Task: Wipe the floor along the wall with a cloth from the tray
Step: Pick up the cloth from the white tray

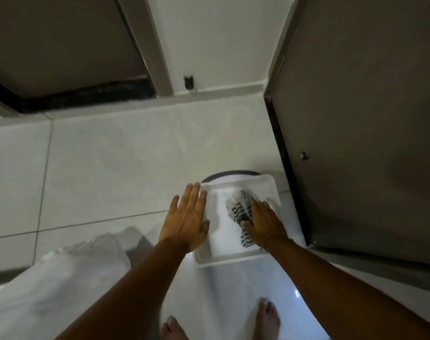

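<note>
A white rectangular tray (233, 260) rests on a round white stool top near the right-hand door. Inside it lies a crumpled cloth (241, 209) with black and white stripes. My right hand (265, 223) reaches into the tray and lies on the cloth, fingers spread over it and curling at its edge; a firm grip does not show. My left hand (187, 218) hovers flat over the tray's left rim, fingers straight and apart, holding nothing. The wall (216, 40) with its pale skirting runs across the far side of the tiled floor (125, 163).
A grey door (368, 119) stands close on the right with a small stopper knob (303, 155). Another dark door (61, 45) and black threshold sit at the upper left. A black fitting (188, 82) sits low on the wall. My bare feet (267, 320) stand below; white fabric (61, 285) hangs lower left.
</note>
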